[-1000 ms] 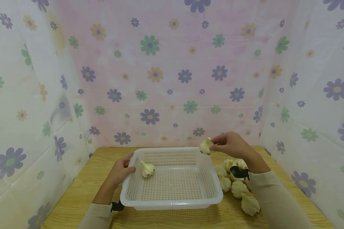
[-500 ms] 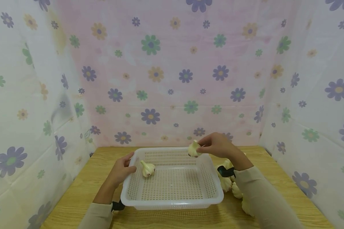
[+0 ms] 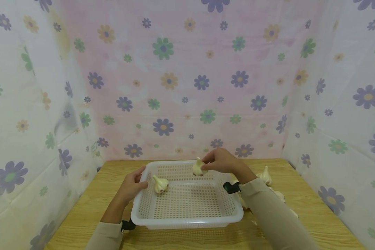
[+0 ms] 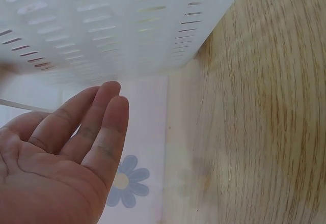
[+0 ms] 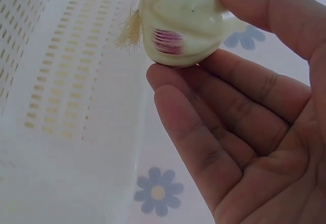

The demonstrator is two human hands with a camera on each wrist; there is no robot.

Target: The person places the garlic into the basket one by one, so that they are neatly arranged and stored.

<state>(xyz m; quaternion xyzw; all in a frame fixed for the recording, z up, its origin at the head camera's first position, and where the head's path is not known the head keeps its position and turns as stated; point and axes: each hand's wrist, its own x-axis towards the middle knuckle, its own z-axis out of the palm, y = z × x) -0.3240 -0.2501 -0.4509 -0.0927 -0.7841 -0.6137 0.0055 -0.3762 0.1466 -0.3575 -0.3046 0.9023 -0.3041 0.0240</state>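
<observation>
My right hand [image 3: 224, 162] pinches a garlic bulb [image 3: 198, 168] between thumb and fingers, over the back part of a white plastic basket [image 3: 187, 221]. Close up in the right wrist view, the held garlic bulb [image 5: 186, 18] shows a purple streak and a tuft of dry roots. My left hand [image 3: 129, 190] holds the basket's left rim, thumb on top. Fingers [image 4: 104, 132] lie along the outside of its wall in the left wrist view. Another garlic bulb [image 3: 160, 184] lies inside the basket at the left.
Several more garlic bulbs [image 3: 265, 176] lie on the wooden table [image 3: 90, 211] right of the basket, partly hidden by the right forearm. A flowered cloth [image 3: 187, 62] encloses the table at the back and both sides.
My right hand has carried its garlic bulb leftward and slightly down, from the basket's back right corner to over its inside. The left hand and basket have stayed put.
</observation>
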